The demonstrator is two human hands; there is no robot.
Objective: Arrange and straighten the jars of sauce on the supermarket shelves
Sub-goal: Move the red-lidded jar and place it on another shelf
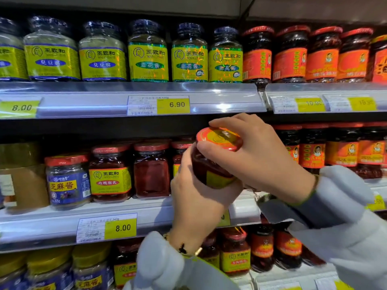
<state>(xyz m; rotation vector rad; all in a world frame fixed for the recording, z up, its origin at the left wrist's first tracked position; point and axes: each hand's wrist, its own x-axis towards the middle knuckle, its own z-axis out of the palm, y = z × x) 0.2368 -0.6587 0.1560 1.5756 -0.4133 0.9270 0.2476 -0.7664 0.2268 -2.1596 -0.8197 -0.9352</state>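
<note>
Head view showed a jar of red sauce held clear of the middle shelf, in front of the gap just right of the unlabelled red jar. The left hand was wrapped round the glass from below, its grip closed on the body; the right hand was clamped over the red-and-yellow lid, fingers curled round its rim. The jar was tilted, lid leaning towards the camera. A slip could be judged likely if either grip were eased while the jar was canted, since the glass looked smooth. Neighbouring jars beside the gap could be knocked as it was set back. Dark red contents and a yellow label, turned partly aside, were visible through the fingers.
</note>
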